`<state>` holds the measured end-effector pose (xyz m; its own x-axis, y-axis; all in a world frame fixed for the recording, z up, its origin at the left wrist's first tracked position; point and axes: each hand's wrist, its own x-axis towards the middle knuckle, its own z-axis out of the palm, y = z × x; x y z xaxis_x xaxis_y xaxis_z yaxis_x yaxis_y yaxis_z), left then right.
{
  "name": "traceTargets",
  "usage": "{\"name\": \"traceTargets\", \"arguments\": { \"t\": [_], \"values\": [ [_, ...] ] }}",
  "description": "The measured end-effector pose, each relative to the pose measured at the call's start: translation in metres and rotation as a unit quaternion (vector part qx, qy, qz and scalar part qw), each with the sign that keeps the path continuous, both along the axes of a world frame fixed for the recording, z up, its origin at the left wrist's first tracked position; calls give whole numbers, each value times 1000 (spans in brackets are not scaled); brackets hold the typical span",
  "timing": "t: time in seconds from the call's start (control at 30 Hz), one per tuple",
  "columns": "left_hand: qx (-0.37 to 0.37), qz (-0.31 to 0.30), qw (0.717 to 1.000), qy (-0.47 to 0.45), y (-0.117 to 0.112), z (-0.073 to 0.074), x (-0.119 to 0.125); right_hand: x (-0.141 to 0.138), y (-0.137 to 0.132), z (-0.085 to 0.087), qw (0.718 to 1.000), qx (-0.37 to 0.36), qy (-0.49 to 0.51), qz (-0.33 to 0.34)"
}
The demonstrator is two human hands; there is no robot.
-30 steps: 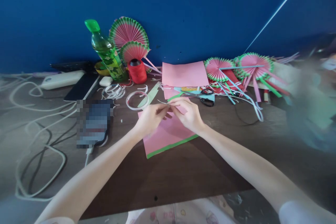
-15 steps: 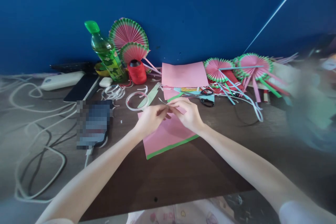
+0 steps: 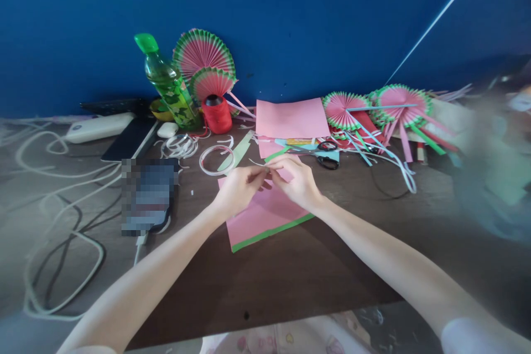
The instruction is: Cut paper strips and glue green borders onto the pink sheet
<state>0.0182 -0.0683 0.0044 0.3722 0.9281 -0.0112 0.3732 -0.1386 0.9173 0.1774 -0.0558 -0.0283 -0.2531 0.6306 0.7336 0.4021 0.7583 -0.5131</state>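
Over a pink paper sheet [image 3: 269, 213] with green edging, my two hands meet at the fingertips. My left hand [image 3: 239, 188] is closed in a pinch, and my right hand [image 3: 295, 180] pinches from the other side. A thin white strip [image 3: 257, 163] sticks out at their fingertips toward the upper left; its other end is hidden by the fingers. Just left of the hands lies a roll of tape [image 3: 202, 161], partly over pale green paper scraps [image 3: 239, 150]. Black-handled scissors [image 3: 327, 162] rest behind my right hand.
Pink sheets [image 3: 291, 118], pleated paper fans [image 3: 205, 55] and a red thread spool [image 3: 217, 115] stand along the blue wall. A green bottle [image 3: 170, 88], a phone [image 3: 151, 193] and looped white cables [image 3: 102, 254] occupy the left. More fans [image 3: 400, 104] with paper strips lie right.
The thin white strip's free end has shifted slightly down and left at the fingertips. Both hands keep almost the same place and pinch.
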Motion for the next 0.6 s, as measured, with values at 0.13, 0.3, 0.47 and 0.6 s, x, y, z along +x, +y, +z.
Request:
{"name": "traceTargets", "arguments": {
  "t": [0.13, 0.3, 0.47, 0.6],
  "values": [
    [-8, 0, 1000, -11, 0, 0, 0, 1, 1, 0, 1000, -12, 17, 16],
    [18, 5, 1000, 23, 0, -2, -1, 1, 3, -1, 1000, -7, 16, 15],
    [41, 12, 998, 48, -2, -1, 0, 0, 2, -3, 1000, 14, 2, 12],
    [57, 8, 996, 68, -3, 0, 0, -1, 0, -3, 999, 37, -15, 1]
  ]
}}
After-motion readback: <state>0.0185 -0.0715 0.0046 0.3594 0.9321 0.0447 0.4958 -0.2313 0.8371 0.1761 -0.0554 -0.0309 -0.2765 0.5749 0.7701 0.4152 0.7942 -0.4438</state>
